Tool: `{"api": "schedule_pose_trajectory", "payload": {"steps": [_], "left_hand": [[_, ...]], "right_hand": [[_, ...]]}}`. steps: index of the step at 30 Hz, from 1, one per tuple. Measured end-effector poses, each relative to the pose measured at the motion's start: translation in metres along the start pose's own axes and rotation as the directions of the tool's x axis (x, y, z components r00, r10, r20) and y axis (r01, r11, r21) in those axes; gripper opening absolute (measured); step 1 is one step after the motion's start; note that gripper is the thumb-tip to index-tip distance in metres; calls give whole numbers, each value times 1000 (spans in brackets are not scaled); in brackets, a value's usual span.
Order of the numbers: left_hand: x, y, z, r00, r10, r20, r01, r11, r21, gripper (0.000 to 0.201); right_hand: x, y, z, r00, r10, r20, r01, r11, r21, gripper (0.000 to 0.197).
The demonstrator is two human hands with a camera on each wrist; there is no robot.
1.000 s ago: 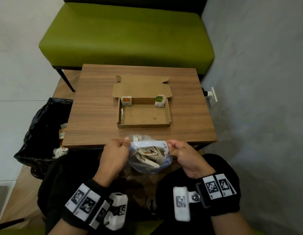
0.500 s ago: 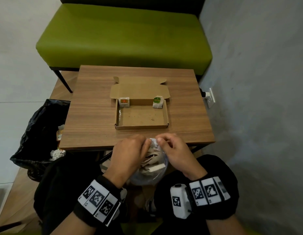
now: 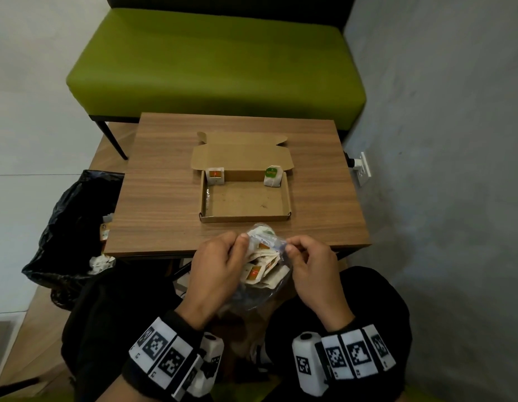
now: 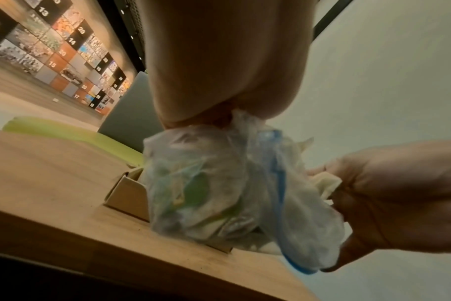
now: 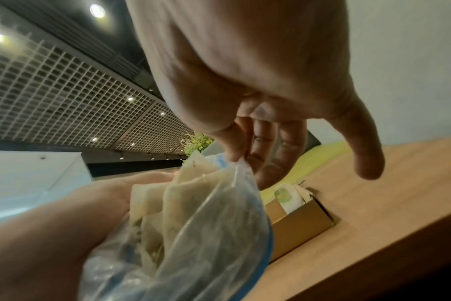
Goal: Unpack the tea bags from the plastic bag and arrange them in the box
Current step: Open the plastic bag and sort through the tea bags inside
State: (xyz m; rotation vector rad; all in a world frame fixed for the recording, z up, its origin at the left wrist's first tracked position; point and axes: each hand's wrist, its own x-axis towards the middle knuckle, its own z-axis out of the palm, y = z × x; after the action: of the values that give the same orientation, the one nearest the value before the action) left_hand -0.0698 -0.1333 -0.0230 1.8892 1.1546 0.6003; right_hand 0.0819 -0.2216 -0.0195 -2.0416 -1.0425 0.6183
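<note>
A clear plastic bag (image 3: 266,274) full of tea bags hangs between both hands at the table's near edge. My left hand (image 3: 217,268) grips its left side, fingers curled round the plastic (image 4: 219,193). My right hand (image 3: 307,262) pinches the bag's rim (image 5: 240,163) between thumb and forefinger. The open cardboard box (image 3: 246,219) lies on the wooden table (image 3: 165,198). An orange-labelled tea bag (image 3: 214,177) stands in its far left corner, a green-labelled one (image 3: 272,176) in its far right corner.
A green bench (image 3: 211,62) stands behind the table. A black rubbish bag (image 3: 75,221) with scraps sits on the floor to the left. A grey wall with a socket (image 3: 363,168) is on the right.
The hands came together from holding the bag's mouth stretched wide. The bag has risen slightly and is now bunched between them at the table's edge.
</note>
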Motion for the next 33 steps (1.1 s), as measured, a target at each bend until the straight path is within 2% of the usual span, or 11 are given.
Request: {"api": "schedule_pose_trajectory", "payload": {"steps": [2,4,7,10,12,14,16,19,22,26,33], "left_hand": [[1,-4,-2,999,-22,48,27,995,-93,40],[6,-14,-6,994,-62,94,79,980,-185,38],[14,-25,-14,952,-201,229,289,837,-464,36],[12,-21,-21,865,-261,429,495,591,-637,32],[12,-17,-26,862,-299,408,506,513,-694,33],[12,-13,-26,883,-368,292,452,492,-744,32],[12,-14,-27,885,-445,139,373,498,-783,31],[16,-26,-30,868,-494,-50,238,503,-831,36],[18,-36,-33,860,-494,-133,159,506,-848,41],[16,-39,-35,918,-384,-98,100,463,-881,29],[20,-32,-37,973,-229,-9,196,852,-486,23]], "right_hand": [[5,3,1,995,63,73,-71,991,113,22],[14,2,-4,950,173,259,-252,916,313,29],[27,-2,-15,869,173,464,-366,855,368,32],[38,-7,-12,907,106,408,-257,906,335,28],[42,-12,-3,954,84,286,-171,940,294,22],[42,-19,2,982,90,163,-132,955,266,18],[37,-26,5,977,150,149,-188,940,285,42],[24,-36,15,929,209,305,-303,903,306,76],[18,-50,32,909,194,369,-332,872,360,47],[24,-59,48,904,253,345,-402,776,486,21],[31,-42,23,986,156,65,-169,899,405,18]]}}
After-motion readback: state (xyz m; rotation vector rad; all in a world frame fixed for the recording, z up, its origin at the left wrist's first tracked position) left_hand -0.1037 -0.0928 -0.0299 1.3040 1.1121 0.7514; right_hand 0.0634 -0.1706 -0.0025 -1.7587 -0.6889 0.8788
